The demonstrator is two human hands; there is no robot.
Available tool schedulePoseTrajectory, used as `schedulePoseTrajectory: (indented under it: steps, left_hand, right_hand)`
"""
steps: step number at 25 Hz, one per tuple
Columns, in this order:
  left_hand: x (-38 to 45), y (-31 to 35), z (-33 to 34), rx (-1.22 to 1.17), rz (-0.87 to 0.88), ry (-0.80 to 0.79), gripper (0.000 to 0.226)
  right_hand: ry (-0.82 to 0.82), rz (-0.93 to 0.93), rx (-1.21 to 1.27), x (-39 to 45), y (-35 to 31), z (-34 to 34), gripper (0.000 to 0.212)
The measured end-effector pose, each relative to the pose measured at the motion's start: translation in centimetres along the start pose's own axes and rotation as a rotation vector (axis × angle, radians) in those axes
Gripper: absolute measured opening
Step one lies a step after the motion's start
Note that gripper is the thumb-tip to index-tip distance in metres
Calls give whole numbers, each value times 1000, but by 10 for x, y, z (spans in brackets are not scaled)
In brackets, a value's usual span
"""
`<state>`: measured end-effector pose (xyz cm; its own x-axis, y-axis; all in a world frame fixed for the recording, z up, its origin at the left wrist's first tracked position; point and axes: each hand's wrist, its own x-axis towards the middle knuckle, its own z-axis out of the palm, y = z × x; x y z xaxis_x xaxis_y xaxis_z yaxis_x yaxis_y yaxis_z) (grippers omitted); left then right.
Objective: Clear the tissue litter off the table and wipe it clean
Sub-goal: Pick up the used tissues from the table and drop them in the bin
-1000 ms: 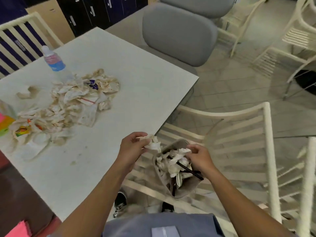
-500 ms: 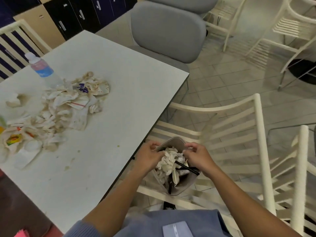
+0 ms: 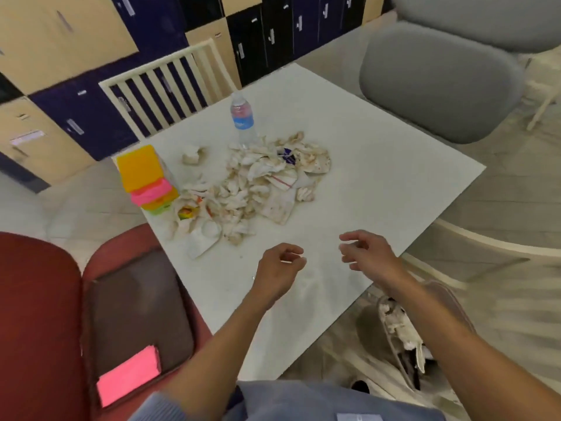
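A heap of stained, crumpled tissues and wrappers point(image 3: 258, 186) covers the middle of the white table point(image 3: 379, 165). One loose tissue ball point(image 3: 191, 154) lies apart, behind the heap. My left hand point(image 3: 277, 268) hovers over the near part of the table with loosely curled fingers and holds nothing. My right hand point(image 3: 368, 253) hovers beside it near the table's right edge, fingers relaxed and empty. A grey bag point(image 3: 394, 326) stuffed with tissues sits below the table edge, under my right forearm.
A water bottle point(image 3: 243, 120) stands behind the heap. Stacked coloured sponges point(image 3: 145, 177) sit at the table's left edge. A red chair point(image 3: 39, 314) with a dark case and pink pad is at left, a grey chair point(image 3: 437, 83) at far right, and a slatted chair point(image 3: 164, 83) behind.
Both hands have let go of the bag and moved up over the table. The view has swung left toward the tissue heap.
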<state>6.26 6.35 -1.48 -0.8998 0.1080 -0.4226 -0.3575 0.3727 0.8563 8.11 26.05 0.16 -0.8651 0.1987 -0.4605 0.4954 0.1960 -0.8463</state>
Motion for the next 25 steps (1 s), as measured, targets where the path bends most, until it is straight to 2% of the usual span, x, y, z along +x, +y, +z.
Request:
schedulePoseTrajectory:
  steps: [4,10,13,15,18,21,23,25]
  left_hand:
    - [15,-22,-82,-56,-47,123,10]
    - [32,-55,-161,-93,-124,226,10]
    - [37,-71,-183,-135,-162,225,10]
    - [39,-79,-190,-177,-184,199,13]
    - [41,-86,-191,-265,-188,112,22]
    - [40,-88,-191,-421,-188,52,32]
    - [40,-90,-194,-506,-187,94,27]
    - [40,-92,-200,-532,-200,157,16]
  right_hand:
    - [-88,-81,-148,32,-28,89,23]
    - [-170,-271,-584,73,-40,197,49]
    - [-148,-314,-731,84,-35,224,39]
    - [-133,-316,-691,85,-33,232,25]
    - [-157,-197,-471,74,-38,243,15]
    - [-363,-81,-255,60,-55,254,18]
    - [-537,-13,-177,59,-69,254,24]
    - [-583,-3,-199,65,-79,255,25]
